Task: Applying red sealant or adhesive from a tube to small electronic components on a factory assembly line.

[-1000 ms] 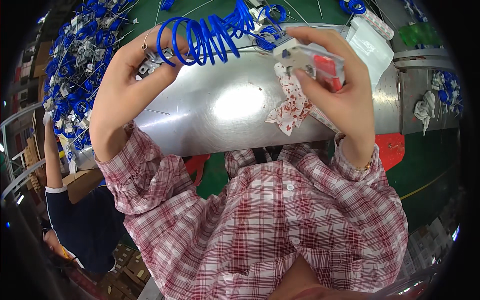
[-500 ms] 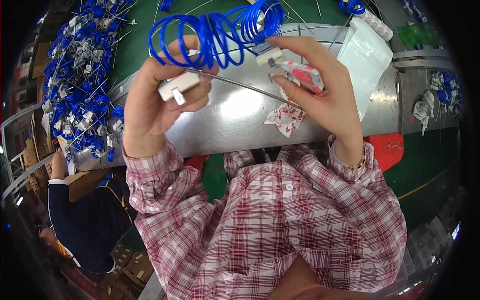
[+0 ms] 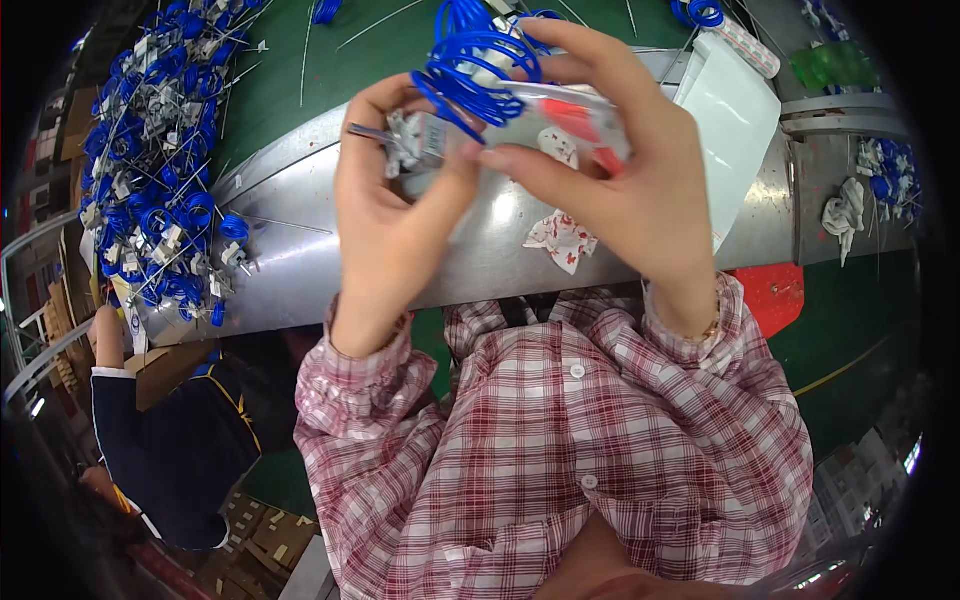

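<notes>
My left hand [image 3: 400, 200] is closed around a small grey-and-metal switch block [image 3: 420, 138] with a thin metal rod sticking out toward the left. Blue coiled tubing [image 3: 470, 75] rises from the block between my hands. My right hand [image 3: 640, 160] curls around a red-and-white pen [image 3: 575, 120], blurred by motion, which lies across the palm. Its thumb reaches to my left thumb, and its fingers touch the far side of the coil near another pale block [image 3: 490, 62], partly hidden. Below them, a crumpled white tissue with red spots [image 3: 562, 240] lies on the metal bench [image 3: 480, 255].
A large heap of blue coils with blocks and rods [image 3: 160, 190] covers the left side. White plastic sheets [image 3: 735, 125] and a roll [image 3: 745, 45] lie at the right. A grey rag [image 3: 845, 215] hangs farther right. At the lower left another person in a dark shirt [image 3: 180, 450] sits near.
My left hand has moved right and turned, bringing the block and rod close to my right hand. The coil is bunched together instead of stretched, and the right hand's pen has tilted.
</notes>
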`<state>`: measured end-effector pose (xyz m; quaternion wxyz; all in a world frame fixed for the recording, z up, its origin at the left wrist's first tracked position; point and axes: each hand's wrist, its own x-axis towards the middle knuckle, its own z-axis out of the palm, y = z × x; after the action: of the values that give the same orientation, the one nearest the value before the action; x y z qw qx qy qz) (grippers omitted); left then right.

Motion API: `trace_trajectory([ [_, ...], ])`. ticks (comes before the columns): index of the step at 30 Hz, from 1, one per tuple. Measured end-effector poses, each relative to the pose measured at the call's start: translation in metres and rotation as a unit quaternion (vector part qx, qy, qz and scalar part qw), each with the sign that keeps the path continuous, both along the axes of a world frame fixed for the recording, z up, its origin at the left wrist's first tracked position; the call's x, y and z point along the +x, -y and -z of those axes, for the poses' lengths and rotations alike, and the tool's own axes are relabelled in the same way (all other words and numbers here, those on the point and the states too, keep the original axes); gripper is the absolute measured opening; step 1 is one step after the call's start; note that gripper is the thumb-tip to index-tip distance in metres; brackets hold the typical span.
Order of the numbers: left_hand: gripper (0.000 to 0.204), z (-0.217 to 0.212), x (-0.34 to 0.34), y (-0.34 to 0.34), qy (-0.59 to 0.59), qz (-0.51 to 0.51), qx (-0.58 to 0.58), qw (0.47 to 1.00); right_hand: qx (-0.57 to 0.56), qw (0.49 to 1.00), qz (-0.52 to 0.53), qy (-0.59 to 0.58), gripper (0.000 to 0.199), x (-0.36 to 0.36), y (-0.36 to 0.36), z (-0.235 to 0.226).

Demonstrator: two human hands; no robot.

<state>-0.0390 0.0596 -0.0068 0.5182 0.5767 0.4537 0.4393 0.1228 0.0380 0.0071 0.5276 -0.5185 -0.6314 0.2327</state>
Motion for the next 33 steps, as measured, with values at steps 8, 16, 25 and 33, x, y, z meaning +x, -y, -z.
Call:
trace_trajectory([
  [8,0.041,0.027,0.018,0.006,-0.113,-0.027,0.289,0.950,-0.093,0.984,0.038,-0.150,0.023,-0.004,-0.007,0.000],
  [16,0.037,0.038,-0.008,-0.012,-0.220,0.001,0.460,0.860,-0.154,0.928,0.069,-0.331,0.010,0.031,-0.008,-0.019],
  [25,0.030,0.029,0.003,0.000,-0.305,-0.072,0.508,0.803,-0.140,0.919,-0.025,-0.367,0.016,0.031,-0.008,-0.005],
  [33,0.026,0.030,0.012,-0.006,-0.326,-0.030,0.662,0.674,-0.154,0.907,-0.073,-0.385,0.013,0.049,-0.007,0.002],
])
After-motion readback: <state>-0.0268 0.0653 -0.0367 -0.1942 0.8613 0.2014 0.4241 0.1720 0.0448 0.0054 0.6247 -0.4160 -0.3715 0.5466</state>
